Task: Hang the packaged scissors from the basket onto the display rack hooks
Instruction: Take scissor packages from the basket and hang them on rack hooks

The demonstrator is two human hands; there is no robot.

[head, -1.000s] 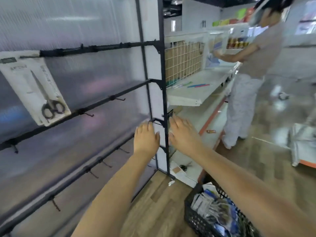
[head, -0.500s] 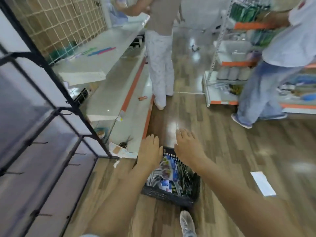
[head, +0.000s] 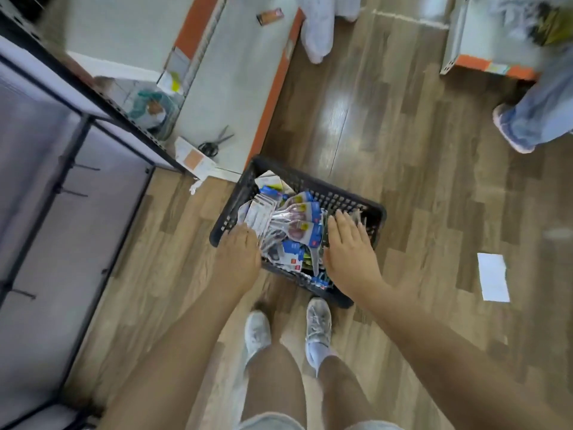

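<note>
A black plastic basket [head: 313, 186] stands on the wooden floor just in front of my feet, full of packaged scissors [head: 290, 226] with blue and white cards. My left hand [head: 240, 257] hovers over the basket's left edge, fingers pointing down toward the packs; its fingertips are hidden from me. My right hand [head: 347, 248] reaches over the basket's right side with straight fingers, holding nothing. The black display rack [head: 66, 169] with its hooks runs along the left.
Loose scissors [head: 215, 142] and a card lie on the low white shelf base [head: 229, 88] behind the basket. A white paper [head: 493, 276] lies on the floor at right. Other people's feet [head: 511, 128] are at the upper right.
My view has swung down from the rack to the floor. Both hands have dropped from in front of the rack to just above the basket.
</note>
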